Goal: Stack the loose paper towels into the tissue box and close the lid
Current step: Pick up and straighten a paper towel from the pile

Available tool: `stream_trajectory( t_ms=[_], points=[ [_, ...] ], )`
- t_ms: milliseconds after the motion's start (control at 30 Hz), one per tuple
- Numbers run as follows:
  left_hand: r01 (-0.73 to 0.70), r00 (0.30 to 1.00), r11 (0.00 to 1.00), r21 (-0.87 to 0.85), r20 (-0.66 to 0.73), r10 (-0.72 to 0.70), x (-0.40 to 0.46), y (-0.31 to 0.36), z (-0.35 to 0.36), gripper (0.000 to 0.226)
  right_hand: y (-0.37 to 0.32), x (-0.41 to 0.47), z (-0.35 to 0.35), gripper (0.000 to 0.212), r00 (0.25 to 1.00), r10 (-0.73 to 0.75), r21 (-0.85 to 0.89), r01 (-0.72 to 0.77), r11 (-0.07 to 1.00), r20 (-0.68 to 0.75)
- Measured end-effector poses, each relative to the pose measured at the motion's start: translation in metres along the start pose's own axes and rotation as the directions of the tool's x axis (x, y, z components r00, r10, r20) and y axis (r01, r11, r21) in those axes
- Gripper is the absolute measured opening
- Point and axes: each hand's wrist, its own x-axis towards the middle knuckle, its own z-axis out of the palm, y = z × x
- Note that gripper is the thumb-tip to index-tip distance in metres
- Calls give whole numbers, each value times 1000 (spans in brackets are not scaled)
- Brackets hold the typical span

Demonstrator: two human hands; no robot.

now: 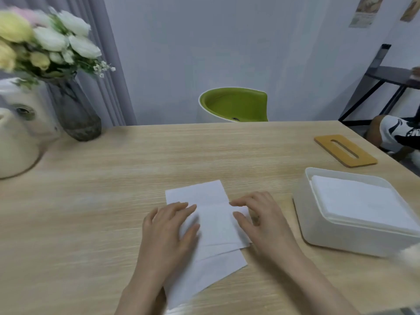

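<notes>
Loose white paper towels [213, 226] lie overlapped on the wooden table in front of me. My left hand [169, 228] rests flat on their left side with straight fingers. At the towels' right edge my right hand [261, 220] touches them with relaxed, slightly bent fingers. The white tissue box [322, 223] stands open to the right, with a stack of towels [361, 201] inside it. Its wooden lid [345, 150], with a slot in the middle, lies flat on the table behind the box.
A glass vase of flowers [75, 110] and a white figure [20, 133] stand at the table's [113, 201] far left. A green chair [234, 105] sits behind the far edge. A person's shoe [395, 133] shows beyond the right edge.
</notes>
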Motion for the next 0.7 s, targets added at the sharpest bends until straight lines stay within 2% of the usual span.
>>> stream_trajectory(
  t_ms=[100, 200, 300, 400, 567, 700],
  points=[
    [41, 999, 999, 16, 20, -41, -1, -12, 7, 44, 2, 14, 14, 21, 996, 23, -34, -20, 999, 90],
    [20, 999, 1000, 3, 30, -20, -1, -22, 17, 36, 5, 28, 25, 28, 982, 74, -84, -60, 995, 174],
    [-8, 1000, 1000, -24, 16, 8, -2, -27, 23, 41, 8, 41, 30, 35, 956, 131, -195, -80, 978, 263],
    [-33, 999, 999, -20, -6, 33, -2, -30, 25, 44, 8, 50, 28, 35, 934, 184, -229, -116, 967, 306],
    [-36, 999, 999, -16, -1, 36, -2, -30, 25, 48, 5, 53, 24, 26, 913, 220, -206, -156, 966, 343],
    [-25, 1000, 1000, -12, 2, 25, -2, -29, 24, 46, 3, 46, 22, 3, 938, 199, -182, -151, 972, 283]
  ],
)
